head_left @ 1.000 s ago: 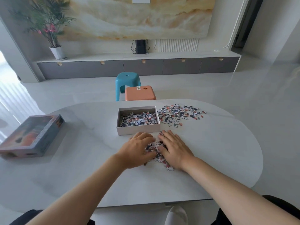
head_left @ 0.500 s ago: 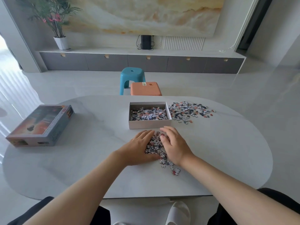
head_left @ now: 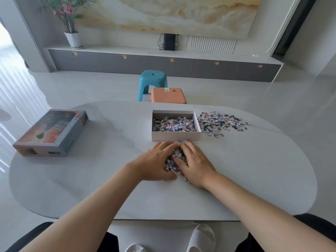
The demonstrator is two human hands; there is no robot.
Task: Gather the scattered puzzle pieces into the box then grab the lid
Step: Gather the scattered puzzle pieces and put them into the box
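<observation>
A white open box (head_left: 175, 136), partly filled with puzzle pieces, stands on the table's far middle. Just in front of it a small heap of pieces (head_left: 175, 160) lies between my hands. My left hand (head_left: 156, 163) cups the heap from the left and my right hand (head_left: 195, 163) from the right, fingers curved and nearly touching at the top. More scattered pieces (head_left: 221, 122) lie right of the box. The printed lid (head_left: 51, 132) rests face up at the table's left edge.
The oval white table (head_left: 91, 179) ends close to my lap. Behind its far edge stand an orange stool (head_left: 168, 96) and a blue stool (head_left: 152, 80). A low grey cabinet and a potted plant (head_left: 70, 20) line the far wall.
Both hands have drawn closer together, pushing the loose pieces into a tighter heap near the box's front wall. The camera has tilted, so the table sits lower in view.
</observation>
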